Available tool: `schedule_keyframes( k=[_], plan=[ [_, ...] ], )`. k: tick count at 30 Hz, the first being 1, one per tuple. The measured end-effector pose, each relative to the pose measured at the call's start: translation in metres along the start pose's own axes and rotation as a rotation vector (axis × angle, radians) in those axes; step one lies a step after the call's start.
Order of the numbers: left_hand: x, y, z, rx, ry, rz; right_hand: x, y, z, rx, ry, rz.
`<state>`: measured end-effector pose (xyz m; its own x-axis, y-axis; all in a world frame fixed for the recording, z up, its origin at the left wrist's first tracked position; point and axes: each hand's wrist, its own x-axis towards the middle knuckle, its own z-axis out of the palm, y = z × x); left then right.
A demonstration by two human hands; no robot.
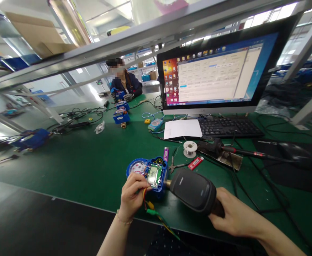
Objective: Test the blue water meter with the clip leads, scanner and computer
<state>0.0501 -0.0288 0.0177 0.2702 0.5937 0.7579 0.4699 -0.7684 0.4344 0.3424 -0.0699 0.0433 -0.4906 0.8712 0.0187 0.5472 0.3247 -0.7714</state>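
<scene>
Low in the middle of the frame, your left hand [131, 196] pinches thin wires at the near edge of the blue meter [148, 174], which sits on the green counter [91, 167]. The meter is open, and you can see its small screen [153, 175] and a round dial at its left. Your right hand [232, 216] is wrapped tight around the handle of a black scanner gun [194, 190], and its nose points at the meter's right side, almost touching. It looks like you are at the scanning or checking step, so the next move calls for a steady aim and a meter that stays put under your fingers. Yellow and green clips [152, 209] hang from the wires near your left wrist. There is pale writing on top of the scanner, but it is too small to read. The screen on the meter shows digits, too blurry to tell. The big monitor [214, 71] in the upper right shows a window full of words, also too tiny to read.
</scene>
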Motion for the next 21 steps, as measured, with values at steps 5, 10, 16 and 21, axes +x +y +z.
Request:
schedule_keyframes(
  k=[5,10,16,21],
  plan=[
    [-0.0007,0.0003,-0.0012,0.003,-0.008,-0.005,-0.0056,0.001,-0.0035,-0.001,0.029,0.019],
    [-0.0015,0.001,-0.0014,0.004,-0.016,-0.009,-0.0089,0.0036,-0.0001,0.008,0.014,-0.009],
    [-0.0021,0.0005,-0.0011,0.005,-0.014,-0.017,-0.0079,0.0034,0.0015,0.07,0.012,-0.064],
    [-0.0002,0.0018,-0.002,-0.007,-0.014,0.0,-0.0085,0.0045,-0.0051,-0.009,-0.03,0.09]
  ],
)
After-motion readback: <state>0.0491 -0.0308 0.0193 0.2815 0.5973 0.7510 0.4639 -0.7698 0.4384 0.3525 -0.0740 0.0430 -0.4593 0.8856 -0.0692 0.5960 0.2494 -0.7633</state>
